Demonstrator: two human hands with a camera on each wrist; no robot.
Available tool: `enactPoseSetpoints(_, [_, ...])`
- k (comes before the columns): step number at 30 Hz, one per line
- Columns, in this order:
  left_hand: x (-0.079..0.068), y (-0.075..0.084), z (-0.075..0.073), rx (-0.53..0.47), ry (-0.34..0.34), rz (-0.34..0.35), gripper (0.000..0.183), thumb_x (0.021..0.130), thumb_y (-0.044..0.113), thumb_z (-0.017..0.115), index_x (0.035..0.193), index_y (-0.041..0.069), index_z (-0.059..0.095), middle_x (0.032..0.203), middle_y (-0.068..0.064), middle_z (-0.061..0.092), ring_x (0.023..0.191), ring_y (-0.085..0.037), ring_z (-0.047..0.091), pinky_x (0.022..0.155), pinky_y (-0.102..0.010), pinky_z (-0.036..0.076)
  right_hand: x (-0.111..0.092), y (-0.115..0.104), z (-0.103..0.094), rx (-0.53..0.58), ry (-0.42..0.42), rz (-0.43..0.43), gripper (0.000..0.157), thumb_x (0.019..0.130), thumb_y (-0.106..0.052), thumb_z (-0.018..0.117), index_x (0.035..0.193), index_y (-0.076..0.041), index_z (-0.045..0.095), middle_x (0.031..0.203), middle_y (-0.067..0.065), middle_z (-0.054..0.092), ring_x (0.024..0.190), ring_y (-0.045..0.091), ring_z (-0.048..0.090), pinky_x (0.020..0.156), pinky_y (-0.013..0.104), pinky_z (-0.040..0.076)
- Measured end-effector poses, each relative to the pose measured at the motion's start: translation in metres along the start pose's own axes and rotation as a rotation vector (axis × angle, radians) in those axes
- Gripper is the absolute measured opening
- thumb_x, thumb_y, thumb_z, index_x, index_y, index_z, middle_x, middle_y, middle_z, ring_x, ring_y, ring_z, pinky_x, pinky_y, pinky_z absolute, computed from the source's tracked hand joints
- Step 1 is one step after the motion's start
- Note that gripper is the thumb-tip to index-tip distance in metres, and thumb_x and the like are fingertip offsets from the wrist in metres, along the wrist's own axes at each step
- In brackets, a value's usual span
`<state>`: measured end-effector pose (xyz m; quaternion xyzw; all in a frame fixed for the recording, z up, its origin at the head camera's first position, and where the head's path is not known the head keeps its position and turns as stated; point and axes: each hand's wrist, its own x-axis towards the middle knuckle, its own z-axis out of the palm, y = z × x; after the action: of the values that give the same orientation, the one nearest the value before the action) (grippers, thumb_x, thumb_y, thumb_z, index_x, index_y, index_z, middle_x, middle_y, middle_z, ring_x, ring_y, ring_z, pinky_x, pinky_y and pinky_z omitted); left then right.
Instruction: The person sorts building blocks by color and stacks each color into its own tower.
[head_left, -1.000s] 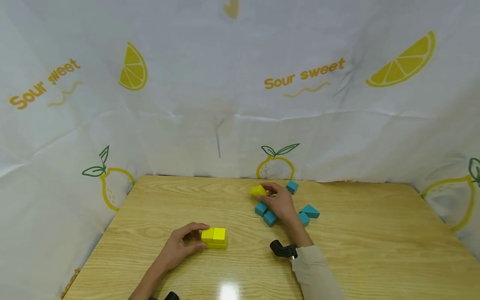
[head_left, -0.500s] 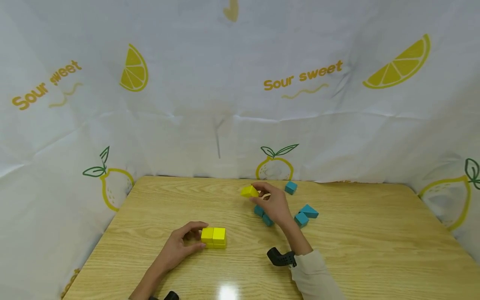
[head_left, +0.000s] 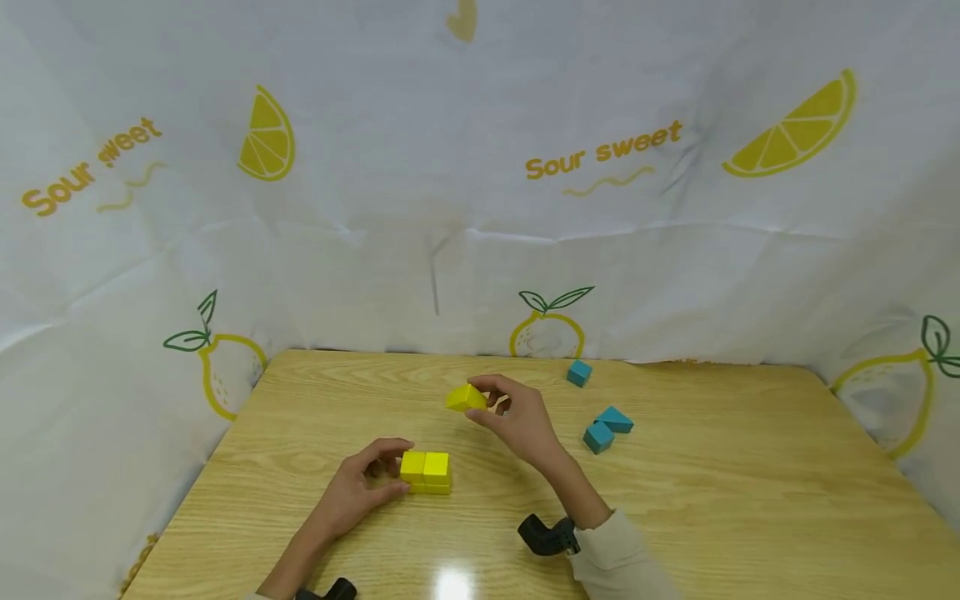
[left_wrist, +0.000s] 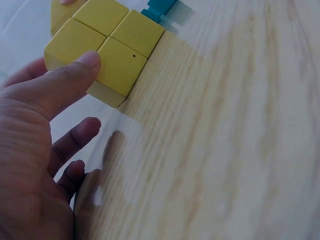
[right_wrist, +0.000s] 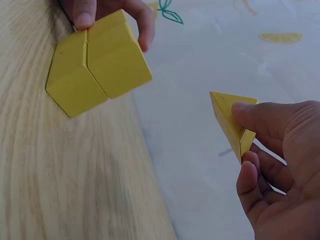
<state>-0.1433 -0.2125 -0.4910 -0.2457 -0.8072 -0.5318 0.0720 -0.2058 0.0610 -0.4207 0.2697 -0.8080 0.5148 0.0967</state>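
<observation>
Several yellow cubes stand joined as a two-high stack [head_left: 426, 472] on the table, left of its middle. My left hand [head_left: 352, 492] pinches the stack's left side; in the left wrist view its thumb [left_wrist: 75, 75] presses the near face. To the right and farther back, my right hand [head_left: 519, 419] holds a yellow triangular block [head_left: 465, 398] above the tabletop. In the right wrist view this wedge-shaped block [right_wrist: 230, 120] sits between thumb and curled fingers, apart from the stack [right_wrist: 117, 60].
Blue blocks lie at the right: a cube [head_left: 579, 372] near the back edge, a triangle [head_left: 615, 419] and another cube [head_left: 598, 437] close together. My right hand covers the spot of two more blue cubes. A white lemon-print cloth [head_left: 360, 275] hangs behind the wooden table [head_left: 750, 483].
My right hand has carried the yellow triangular block leftward and slightly nearer, toward the stack. Two blue cubes have gone out of sight behind that hand. The left hand keeps its place.
</observation>
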Motion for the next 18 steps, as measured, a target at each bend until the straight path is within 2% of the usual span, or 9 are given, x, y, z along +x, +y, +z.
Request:
enactPoseSetpoints(4, [0.001, 0.004, 0.0, 0.014, 0.015, -0.008, 0.051, 0.08, 0.006, 0.076, 0.127, 0.013, 0.058, 0.094, 0.0, 0.061, 0.079, -0.025, 0.056, 0.067, -0.031, 0.046, -0.004, -0.009, 0.01, 0.008, -0.045, -0.015, 0.038, 0.087, -0.022, 0.072, 0.122, -0.01, 0.064, 0.099, -0.005, 0.061, 0.08, 0.014, 0.05, 0.064, 0.031, 0.047])
enactPoseSetpoints(12, [0.004, 0.03, -0.003, -0.01, -0.002, -0.009, 0.049, 0.081, 0.002, 0.075, 0.126, 0.006, 0.057, 0.092, -0.004, 0.062, 0.078, -0.032, 0.055, 0.066, -0.034, 0.046, -0.014, -0.024, 0.017, 0.028, -0.103, 0.017, 0.038, 0.086, -0.019, 0.073, 0.122, -0.013, 0.064, 0.108, -0.005, 0.065, 0.084, 0.017, 0.054, 0.071, 0.028, 0.048])
enactPoseSetpoints(18, [0.004, 0.034, -0.004, -0.002, 0.005, -0.022, 0.048, 0.081, 0.003, 0.075, 0.125, 0.008, 0.058, 0.089, -0.003, 0.061, 0.077, -0.031, 0.054, 0.065, -0.034, 0.045, -0.022, -0.029, 0.025, 0.046, -0.147, 0.038, 0.036, 0.084, -0.017, 0.075, 0.119, -0.014, 0.066, 0.103, -0.009, 0.064, 0.081, 0.016, 0.054, 0.067, 0.027, 0.049])
